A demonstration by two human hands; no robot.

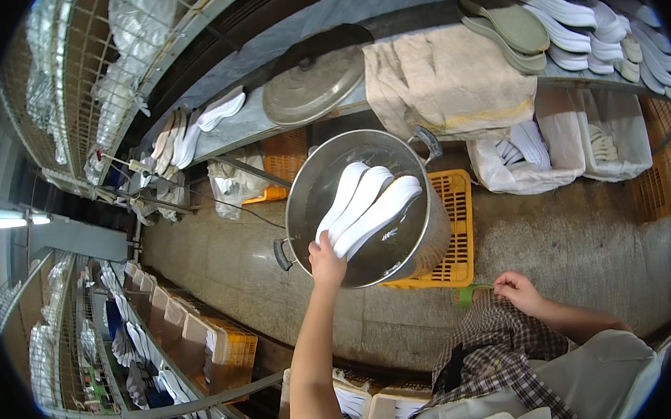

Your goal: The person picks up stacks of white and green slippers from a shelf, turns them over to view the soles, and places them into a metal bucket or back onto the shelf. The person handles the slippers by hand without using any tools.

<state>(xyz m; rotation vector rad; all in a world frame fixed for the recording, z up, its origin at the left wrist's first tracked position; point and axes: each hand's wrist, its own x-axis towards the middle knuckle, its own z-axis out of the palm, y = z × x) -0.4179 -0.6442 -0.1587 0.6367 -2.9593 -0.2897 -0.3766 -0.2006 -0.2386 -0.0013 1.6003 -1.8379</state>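
Three white soles fanned out over an open pot of water

Nearest the body, the right hand (pixel 518 288) rests by the checked cloth (pixel 484 327) on the lap, fingers curled in; whether they pinch anything, I cannot tell. The left hand (pixel 327 261) reaches out and holds three white soles (pixel 373 216) together by their near ends, probably so that the far ends can spread and most of each surface stays uncovered. The soles are within the rim of the metal pot (pixel 435 237), above the water or touching it; the view does not settle which.

The pot appears to stand on a yellow crate (pixel 456 224), which likely lifts it off the wet-looking floor (pixel 221 241). Beyond, the round lid (pixel 315 86) lies on the tabletop (pixel 254 129), presumably set there to leave the pot open. A towel (pixel 451 84) drapes over the tabletop's front edge, perhaps to catch drips, with olive soles (pixel 505 26) partly on it.
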